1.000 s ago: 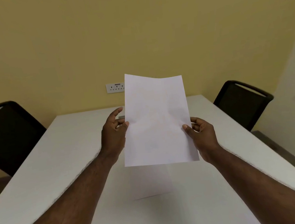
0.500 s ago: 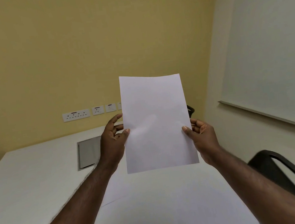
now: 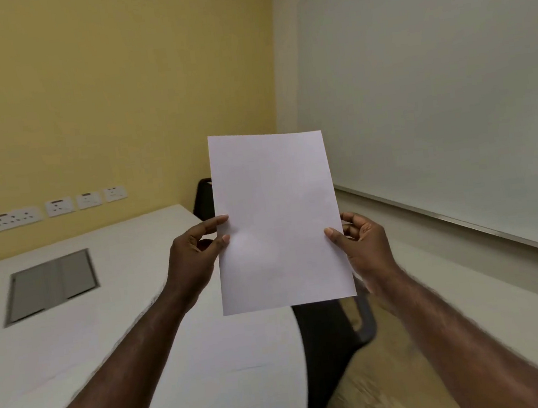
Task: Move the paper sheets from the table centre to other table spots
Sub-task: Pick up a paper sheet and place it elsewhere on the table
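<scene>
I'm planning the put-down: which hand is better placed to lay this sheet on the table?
Probably the left hand: it hovers over the white table, while the right hand pinches the white paper sheet beyond the table's edge, above the black chair.

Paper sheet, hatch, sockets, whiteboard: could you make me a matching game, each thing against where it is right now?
Things:
1. paper sheet
2. grey hatch
3. wall sockets
4. whiteboard

Places:
A. on the yellow wall
B. set flush in the white table
C. on the side wall to the right
D. held upright in the air, pinched by the left hand and the right hand

Pairs: 1-D, 2-B, 3-A, 4-C
</scene>
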The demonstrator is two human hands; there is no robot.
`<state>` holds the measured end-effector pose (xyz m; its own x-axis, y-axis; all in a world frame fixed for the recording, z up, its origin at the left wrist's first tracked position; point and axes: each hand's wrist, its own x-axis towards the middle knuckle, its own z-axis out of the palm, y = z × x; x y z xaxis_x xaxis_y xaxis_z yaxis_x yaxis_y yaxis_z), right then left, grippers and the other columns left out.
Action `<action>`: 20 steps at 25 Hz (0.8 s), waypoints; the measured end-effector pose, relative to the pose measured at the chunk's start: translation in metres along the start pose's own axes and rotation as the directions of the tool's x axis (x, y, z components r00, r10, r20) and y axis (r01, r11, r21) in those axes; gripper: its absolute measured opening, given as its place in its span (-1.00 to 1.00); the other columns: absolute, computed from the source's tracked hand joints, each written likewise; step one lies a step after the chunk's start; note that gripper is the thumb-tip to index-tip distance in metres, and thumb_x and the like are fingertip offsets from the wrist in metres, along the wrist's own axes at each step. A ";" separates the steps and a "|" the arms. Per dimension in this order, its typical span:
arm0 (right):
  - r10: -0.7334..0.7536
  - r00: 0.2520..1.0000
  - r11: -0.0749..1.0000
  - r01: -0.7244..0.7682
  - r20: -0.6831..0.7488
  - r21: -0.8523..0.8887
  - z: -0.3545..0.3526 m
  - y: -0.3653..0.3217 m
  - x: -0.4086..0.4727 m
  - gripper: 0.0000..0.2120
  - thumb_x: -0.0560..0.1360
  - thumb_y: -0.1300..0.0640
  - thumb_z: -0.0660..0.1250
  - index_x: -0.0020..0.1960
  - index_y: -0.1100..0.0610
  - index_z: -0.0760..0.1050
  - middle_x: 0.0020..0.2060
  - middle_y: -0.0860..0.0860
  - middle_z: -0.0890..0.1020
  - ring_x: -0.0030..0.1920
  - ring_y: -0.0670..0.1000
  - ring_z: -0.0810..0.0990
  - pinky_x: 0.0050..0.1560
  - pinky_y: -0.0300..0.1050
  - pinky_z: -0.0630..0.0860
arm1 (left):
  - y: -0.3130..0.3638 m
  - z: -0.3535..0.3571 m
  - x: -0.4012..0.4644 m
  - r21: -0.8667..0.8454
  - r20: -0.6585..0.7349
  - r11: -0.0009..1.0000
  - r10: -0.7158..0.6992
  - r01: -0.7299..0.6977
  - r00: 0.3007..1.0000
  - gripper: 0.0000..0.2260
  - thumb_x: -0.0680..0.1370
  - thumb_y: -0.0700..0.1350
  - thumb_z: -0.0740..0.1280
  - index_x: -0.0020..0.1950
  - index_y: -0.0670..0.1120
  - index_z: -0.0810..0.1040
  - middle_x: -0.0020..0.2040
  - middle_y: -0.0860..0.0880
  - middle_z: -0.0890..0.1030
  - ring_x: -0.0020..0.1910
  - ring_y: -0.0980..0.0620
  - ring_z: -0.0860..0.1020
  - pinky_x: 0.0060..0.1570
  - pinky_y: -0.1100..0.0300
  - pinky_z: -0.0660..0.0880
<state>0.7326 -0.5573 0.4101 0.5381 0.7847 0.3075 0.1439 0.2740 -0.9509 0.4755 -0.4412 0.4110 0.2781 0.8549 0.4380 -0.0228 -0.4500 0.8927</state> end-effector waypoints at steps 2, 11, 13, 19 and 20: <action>0.007 0.999 0.999 -0.008 -0.037 -0.031 -0.055 -0.002 -0.007 -0.71 0.43 0.19 0.47 0.12 0.00 0.56 -0.12 -0.07 0.74 -0.12 -0.01 0.72 -0.17 -0.15 0.64 | 0.002 0.048 -0.015 0.010 0.048 1.000 -0.014 0.014 0.999 -0.68 0.48 -0.18 0.44 0.13 0.20 0.63 -0.14 -0.02 0.73 -0.30 -0.04 0.54 -0.29 0.30 0.49; 0.069 0.985 0.985 -0.092 -0.157 -0.144 -0.211 0.037 -0.010 -0.69 0.42 0.16 0.49 0.13 -0.01 0.56 -0.21 -0.11 0.74 -0.21 -0.06 0.72 -0.26 -0.22 0.62 | -0.033 0.206 -0.043 0.012 0.185 0.997 -0.082 0.081 0.979 -0.68 0.48 -0.17 0.45 0.19 0.12 0.62 -0.13 0.08 0.71 -0.23 0.15 0.61 -0.19 0.38 0.54; 0.092 0.979 0.984 -0.118 -0.184 -0.135 -0.229 0.054 0.001 -0.71 0.43 0.19 0.48 0.11 -0.01 0.55 -0.21 -0.13 0.74 -0.21 -0.08 0.72 -0.29 -0.25 0.60 | -0.046 0.232 -0.033 0.018 0.201 0.996 -0.094 0.092 0.975 -0.68 0.49 -0.16 0.43 0.21 0.11 0.60 -0.03 0.06 0.70 -0.11 0.09 0.64 -0.11 0.31 0.58; 0.143 0.966 0.976 -0.174 -0.215 -0.133 -0.262 0.104 0.077 -0.73 0.44 0.20 0.46 0.03 -0.11 0.54 -0.16 -0.14 0.74 -0.17 -0.09 0.72 -0.25 -0.27 0.61 | -0.087 0.302 0.039 0.023 0.203 0.997 -0.081 0.077 0.976 -0.69 0.52 -0.12 0.39 0.19 0.21 0.53 0.04 0.16 0.60 -0.05 0.15 0.57 -0.17 0.40 0.52; 0.149 0.965 0.975 -0.180 -0.217 -0.130 -0.267 0.113 0.097 -0.74 0.44 0.19 0.46 0.03 -0.12 0.55 -0.14 -0.12 0.74 -0.15 -0.09 0.72 -0.24 -0.27 0.61 | -0.096 0.313 0.057 0.015 0.204 0.996 -0.086 0.085 0.975 -0.69 0.52 -0.12 0.39 0.19 0.21 0.53 0.06 0.17 0.60 -0.04 0.16 0.58 -0.17 0.39 0.53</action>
<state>1.0224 -0.5986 0.3234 0.7209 0.6772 0.1473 0.1516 0.0532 -0.9870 0.7936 -0.4304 0.3175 0.4693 0.8195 0.3290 0.0152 -0.3799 0.9249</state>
